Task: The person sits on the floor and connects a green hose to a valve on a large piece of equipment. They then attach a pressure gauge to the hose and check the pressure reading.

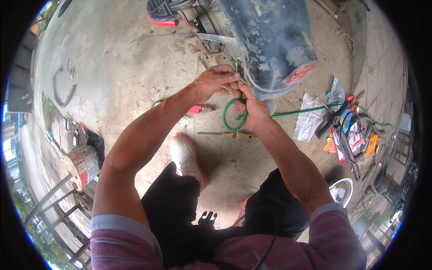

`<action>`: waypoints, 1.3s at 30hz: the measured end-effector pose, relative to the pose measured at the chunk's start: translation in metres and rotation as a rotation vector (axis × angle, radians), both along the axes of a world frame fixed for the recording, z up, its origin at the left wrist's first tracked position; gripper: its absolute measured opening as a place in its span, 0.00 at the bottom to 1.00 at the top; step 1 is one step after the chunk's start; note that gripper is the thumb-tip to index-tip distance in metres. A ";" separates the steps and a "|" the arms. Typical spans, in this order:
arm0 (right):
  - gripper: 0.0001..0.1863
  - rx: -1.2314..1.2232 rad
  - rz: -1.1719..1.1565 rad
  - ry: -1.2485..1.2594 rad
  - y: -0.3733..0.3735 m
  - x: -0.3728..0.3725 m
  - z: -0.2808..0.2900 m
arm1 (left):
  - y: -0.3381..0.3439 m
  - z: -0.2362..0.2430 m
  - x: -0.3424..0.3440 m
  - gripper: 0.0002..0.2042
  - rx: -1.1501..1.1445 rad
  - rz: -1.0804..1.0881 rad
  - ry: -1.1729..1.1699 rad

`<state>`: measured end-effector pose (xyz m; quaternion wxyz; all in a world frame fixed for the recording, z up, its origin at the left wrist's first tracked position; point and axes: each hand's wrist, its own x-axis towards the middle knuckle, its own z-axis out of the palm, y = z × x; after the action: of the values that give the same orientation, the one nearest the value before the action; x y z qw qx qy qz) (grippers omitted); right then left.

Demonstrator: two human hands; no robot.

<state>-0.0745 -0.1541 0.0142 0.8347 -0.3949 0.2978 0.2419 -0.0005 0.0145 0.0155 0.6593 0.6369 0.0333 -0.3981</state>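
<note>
Both my hands meet at the lower edge of a worn blue motorbike body, just left of its red rear light. My left hand is closed, thumb and fingers pinched together; what sits between them is too small to make out. Touching it from the right, my right hand is closed around a thin green hose. This hose bends into a loop under my fingers and trails off to the right along the floor. My fingers partly hide the spot where the hands touch the bike.
Below my hands lie a screwdriver with a yellowish handle and a red tool. At right are a white plastic sheet and a heap of colourful wrappers. A dirty bucket stands at left, beside a metal frame.
</note>
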 end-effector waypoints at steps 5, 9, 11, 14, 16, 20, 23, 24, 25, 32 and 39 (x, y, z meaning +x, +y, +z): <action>0.11 -0.024 -0.002 0.014 -0.002 -0.002 0.003 | -0.002 -0.014 -0.006 0.10 -0.152 0.049 0.025; 0.11 -0.024 -0.023 -0.018 0.000 -0.006 0.009 | -0.002 -0.014 -0.008 0.09 -0.248 0.084 0.073; 0.12 -0.015 -0.044 -0.026 0.000 -0.008 0.012 | -0.003 -0.010 -0.011 0.09 -0.293 0.102 0.101; 0.11 -0.032 -0.044 -0.034 -0.002 -0.012 0.015 | -0.006 -0.002 -0.015 0.09 -0.306 0.108 0.117; 0.11 -0.091 -0.021 -0.077 -0.001 -0.014 0.014 | -0.005 -0.001 -0.018 0.09 -0.280 0.118 0.097; 0.11 -0.215 -0.001 -0.146 0.008 -0.017 0.020 | -0.004 0.000 -0.017 0.09 -0.112 0.110 -0.041; 0.11 -0.214 0.082 -0.187 0.014 -0.024 0.019 | -0.004 0.002 -0.010 0.10 -0.087 0.064 -0.073; 0.11 -0.219 0.076 -0.186 0.014 -0.025 0.020 | -0.005 0.004 -0.009 0.10 -0.065 0.043 -0.063; 0.11 -0.225 0.069 -0.185 0.015 -0.026 0.021 | -0.006 0.005 -0.009 0.11 -0.043 0.022 -0.053; 0.14 -0.415 0.215 -0.108 -0.002 -0.019 0.006 | 0.003 -0.004 -0.022 0.12 0.221 -0.041 -0.088; 0.16 -0.702 0.479 -0.305 -0.010 -0.028 -0.007 | 0.019 -0.028 -0.029 0.12 0.449 -0.224 -0.292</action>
<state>-0.1027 -0.1637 0.0067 0.6050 -0.7431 0.1356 0.2517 -0.0294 0.0333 -0.0121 0.4517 0.8172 -0.0454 -0.3551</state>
